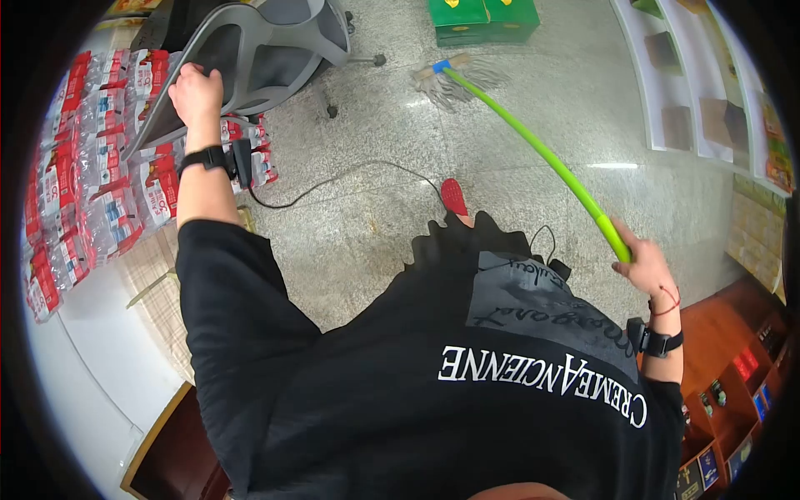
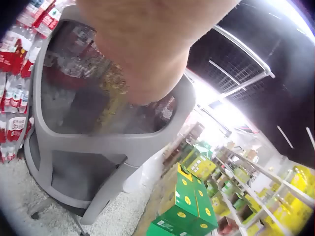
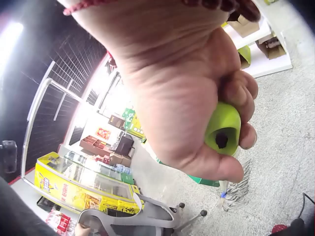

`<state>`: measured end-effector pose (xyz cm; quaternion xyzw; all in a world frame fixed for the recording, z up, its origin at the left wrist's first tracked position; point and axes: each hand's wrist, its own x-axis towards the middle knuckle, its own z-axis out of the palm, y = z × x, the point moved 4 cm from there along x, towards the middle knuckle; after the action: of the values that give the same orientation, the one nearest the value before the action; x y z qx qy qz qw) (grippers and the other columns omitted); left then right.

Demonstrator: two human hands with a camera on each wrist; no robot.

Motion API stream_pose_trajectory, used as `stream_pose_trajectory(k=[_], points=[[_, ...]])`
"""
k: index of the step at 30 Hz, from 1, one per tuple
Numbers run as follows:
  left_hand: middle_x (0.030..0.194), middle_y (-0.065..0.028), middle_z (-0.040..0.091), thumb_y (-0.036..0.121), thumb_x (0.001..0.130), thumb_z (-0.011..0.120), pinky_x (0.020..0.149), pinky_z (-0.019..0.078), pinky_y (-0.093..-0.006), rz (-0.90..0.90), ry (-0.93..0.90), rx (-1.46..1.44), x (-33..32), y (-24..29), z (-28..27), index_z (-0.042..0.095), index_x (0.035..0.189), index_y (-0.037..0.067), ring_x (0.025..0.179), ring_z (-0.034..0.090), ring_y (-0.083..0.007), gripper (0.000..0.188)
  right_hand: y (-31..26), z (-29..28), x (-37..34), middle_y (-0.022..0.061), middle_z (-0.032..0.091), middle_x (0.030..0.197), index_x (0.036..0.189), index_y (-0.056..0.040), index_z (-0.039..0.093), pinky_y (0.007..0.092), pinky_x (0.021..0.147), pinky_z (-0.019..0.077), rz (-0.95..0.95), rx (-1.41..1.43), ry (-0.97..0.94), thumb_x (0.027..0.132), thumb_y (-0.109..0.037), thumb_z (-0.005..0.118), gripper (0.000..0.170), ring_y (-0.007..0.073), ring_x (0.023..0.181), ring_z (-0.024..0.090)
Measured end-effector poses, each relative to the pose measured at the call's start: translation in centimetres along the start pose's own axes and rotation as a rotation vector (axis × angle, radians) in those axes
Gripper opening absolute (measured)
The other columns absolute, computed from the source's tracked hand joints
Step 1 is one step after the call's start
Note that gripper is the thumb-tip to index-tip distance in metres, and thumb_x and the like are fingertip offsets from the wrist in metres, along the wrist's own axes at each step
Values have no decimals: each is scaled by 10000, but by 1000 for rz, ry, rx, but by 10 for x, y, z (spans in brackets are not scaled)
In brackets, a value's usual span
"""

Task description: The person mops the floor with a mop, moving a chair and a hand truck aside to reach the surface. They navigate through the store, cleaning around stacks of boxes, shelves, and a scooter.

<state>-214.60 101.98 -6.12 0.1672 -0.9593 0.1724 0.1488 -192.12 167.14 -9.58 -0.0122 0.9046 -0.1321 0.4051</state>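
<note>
In the head view my right hand [image 1: 646, 262] grips the upper end of a bright green mop handle [image 1: 542, 148]. Thumb and fingers wrap round it in the right wrist view, where the handle's hollow end [image 3: 224, 130] faces the camera. The grey string mop head [image 1: 457, 83], with its blue clamp, lies on the floor farther ahead. On the left, my left hand [image 1: 197, 96] holds the edge of the grey mesh backrest of an office chair [image 1: 287, 58]. The left wrist view shows the palm over the backrest frame [image 2: 88, 142]; its fingertips are hidden there.
Red-labelled bottle packs [image 1: 108, 167] are stacked beside the chair on the left. A green box [image 1: 485, 23] stands beyond the mop head. White shelves [image 1: 667, 75] line the right side. A black cable [image 1: 333, 172] runs from the left wrist past a red shoe [image 1: 453, 196].
</note>
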Motion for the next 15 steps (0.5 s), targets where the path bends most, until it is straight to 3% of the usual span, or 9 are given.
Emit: stream_pose_trajectory(k=[1, 2, 5, 7, 9, 11, 15], points=[[915, -139, 602, 274, 673, 647, 783, 404, -390, 129, 171, -54, -2, 2, -7, 551, 896, 56, 857, 544, -331, 327, 1, -2, 3, 239, 574, 844, 1253, -100, 399, 391, 710, 453, 14, -2, 7, 594, -104, 630, 699, 356, 791, 569], [830, -144, 595, 245, 664, 654, 704, 403, -392, 138, 260, -33, -7, 0, -19, 519, 811, 50, 754, 549, -319, 279, 1, -3, 3, 239, 574, 844, 1253, -100, 399, 391, 710, 453, 15, -1, 10, 594, -104, 630, 699, 356, 791, 569], [863, -103, 576, 254, 639, 698, 720, 415, -392, 202, 355, 72, -3, -17, -35, 529, 887, 57, 821, 531, -289, 359, 5, -8, 9, 237, 574, 876, 1257, -101, 392, 385, 724, 454, -10, 22, 3, 596, -88, 638, 705, 350, 816, 569], [918, -84, 567, 271, 636, 703, 732, 419, -396, 140, 386, 185, 2, -21, -53, 538, 951, 89, 856, 520, -275, 399, 1, -15, 8, 239, 576, 870, 1259, -100, 390, 380, 728, 450, 15, 67, -20, 600, -88, 632, 702, 348, 816, 572], [885, -95, 588, 272, 668, 678, 738, 420, -386, 194, 397, 198, 4, -26, -57, 543, 993, 112, 827, 528, -276, 386, 5, -11, 16, 239, 576, 864, 1257, -99, 393, 379, 726, 448, 15, 112, -23, 598, -91, 629, 699, 347, 809, 573], [844, -112, 607, 268, 702, 642, 760, 422, -369, 205, 36, 287, 19, -38, -36, 551, 961, 101, 819, 538, -283, 321, 7, -14, 22, 240, 576, 858, 1254, -97, 397, 377, 724, 446, 20, 147, -26, 596, -95, 626, 697, 346, 802, 574], [810, -124, 615, 263, 722, 616, 752, 435, -370, 280, -66, 291, 10, -39, -40, 553, 921, 75, 828, 546, -294, 280, 11, -6, 29, 244, 573, 841, 1255, -96, 400, 369, 716, 441, -23, 118, 15, 593, -95, 610, 694, 347, 794, 572]])
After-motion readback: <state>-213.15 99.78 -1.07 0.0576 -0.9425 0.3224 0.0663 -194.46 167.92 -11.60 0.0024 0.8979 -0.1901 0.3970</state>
